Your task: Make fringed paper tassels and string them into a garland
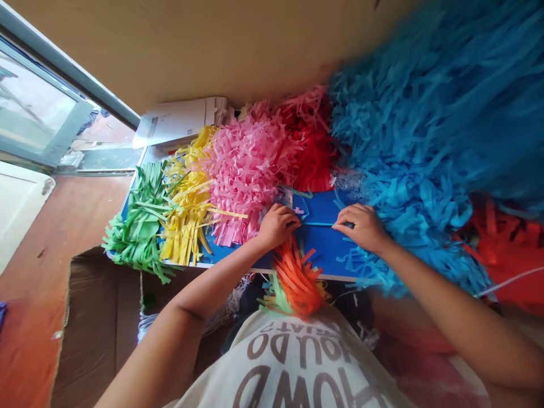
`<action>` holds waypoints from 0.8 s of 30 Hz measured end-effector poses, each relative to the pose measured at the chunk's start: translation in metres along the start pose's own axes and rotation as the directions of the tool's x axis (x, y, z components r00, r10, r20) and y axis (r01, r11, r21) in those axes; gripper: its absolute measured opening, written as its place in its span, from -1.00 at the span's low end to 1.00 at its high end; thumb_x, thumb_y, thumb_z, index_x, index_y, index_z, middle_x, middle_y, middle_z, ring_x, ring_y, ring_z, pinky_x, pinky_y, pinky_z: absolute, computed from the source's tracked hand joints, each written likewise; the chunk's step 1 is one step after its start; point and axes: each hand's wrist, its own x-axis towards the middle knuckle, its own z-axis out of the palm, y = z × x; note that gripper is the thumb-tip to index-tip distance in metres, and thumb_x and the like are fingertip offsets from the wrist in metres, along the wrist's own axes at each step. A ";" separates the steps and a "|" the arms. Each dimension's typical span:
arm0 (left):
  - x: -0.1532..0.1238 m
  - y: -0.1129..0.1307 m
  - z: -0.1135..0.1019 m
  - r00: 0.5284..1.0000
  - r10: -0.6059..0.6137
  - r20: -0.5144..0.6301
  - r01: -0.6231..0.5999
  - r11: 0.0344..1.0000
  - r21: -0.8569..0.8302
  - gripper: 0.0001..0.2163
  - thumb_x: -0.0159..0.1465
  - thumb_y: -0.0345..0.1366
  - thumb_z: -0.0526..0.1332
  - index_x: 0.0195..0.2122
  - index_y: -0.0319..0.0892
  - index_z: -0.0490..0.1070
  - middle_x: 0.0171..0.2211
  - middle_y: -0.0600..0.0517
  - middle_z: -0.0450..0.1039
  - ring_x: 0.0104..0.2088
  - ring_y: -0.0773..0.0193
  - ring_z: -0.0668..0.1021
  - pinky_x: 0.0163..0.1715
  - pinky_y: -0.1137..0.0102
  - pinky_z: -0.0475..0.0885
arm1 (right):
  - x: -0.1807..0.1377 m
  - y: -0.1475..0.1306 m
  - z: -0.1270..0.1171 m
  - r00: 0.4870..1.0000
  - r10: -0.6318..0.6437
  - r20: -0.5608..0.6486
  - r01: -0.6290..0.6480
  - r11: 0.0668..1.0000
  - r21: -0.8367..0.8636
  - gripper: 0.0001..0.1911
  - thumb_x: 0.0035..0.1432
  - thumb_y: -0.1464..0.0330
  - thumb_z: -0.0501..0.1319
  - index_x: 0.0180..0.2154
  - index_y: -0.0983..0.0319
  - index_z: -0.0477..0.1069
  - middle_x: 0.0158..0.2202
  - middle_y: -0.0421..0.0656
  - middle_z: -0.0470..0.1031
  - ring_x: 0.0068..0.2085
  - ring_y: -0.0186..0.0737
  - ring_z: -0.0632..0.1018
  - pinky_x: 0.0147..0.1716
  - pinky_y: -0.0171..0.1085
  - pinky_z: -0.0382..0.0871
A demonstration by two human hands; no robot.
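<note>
A thin light-blue strip [318, 224] is stretched straight between my two hands above the blue tabletop [323, 205]. My left hand [279, 226] pinches its left end with closed fingers. The other end is pinched between the thumb and fingertips of my right hand [362, 228]. Just below my left hand, a bunch of orange fringed paper [300, 283] hangs over the table's front edge, with pale green strips [280, 289] beside it. Whether my left hand also grips this bunch is hidden.
Fringed paper lies in heaps: green [142, 221], yellow [189, 198], pink [250, 170], red [314, 161], and a large blue pile [408, 147] on the right. White sheets [178, 119] are stacked by the wall. A cardboard box [93, 323] stands below the table's left end.
</note>
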 end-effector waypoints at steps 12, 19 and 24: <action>0.006 0.010 0.000 0.993 -0.121 0.002 0.120 0.991 0.050 -0.83 0.29 -0.20 0.28 -0.34 -0.17 0.56 -0.28 -0.06 0.53 -0.20 0.15 0.46 -0.16 0.26 0.36 | 0.004 -0.001 0.000 0.995 0.090 0.052 -0.087 0.995 -0.052 -0.85 0.11 0.34 0.31 -0.50 0.17 0.49 -0.30 -0.18 0.56 -0.23 -0.16 0.47 -0.18 -0.18 0.16; 0.013 0.024 -0.007 0.977 0.181 0.111 -0.203 0.949 0.242 -0.77 0.41 -0.26 0.13 -0.04 0.11 0.54 -0.18 0.04 0.55 -0.03 0.10 0.42 0.18 -0.03 0.07 | 0.017 -0.027 -0.013 0.981 0.094 0.171 -0.049 0.967 -0.250 -0.95 0.13 0.40 0.30 -0.33 0.14 0.53 -0.24 -0.18 0.57 -0.16 -0.12 0.44 -0.13 -0.13 0.05; 0.016 0.027 -0.005 0.942 0.308 0.132 -0.334 0.887 0.317 -0.80 0.40 -0.26 0.14 -0.13 0.00 0.58 -0.22 0.02 0.54 -0.09 0.14 0.43 0.19 0.00 0.10 | 0.019 -0.051 -0.002 0.959 -0.219 0.178 0.270 0.897 -0.351 -0.77 0.31 0.44 0.12 -0.33 0.20 0.53 -0.30 -0.15 0.57 -0.22 -0.19 0.42 -0.02 -0.06 0.00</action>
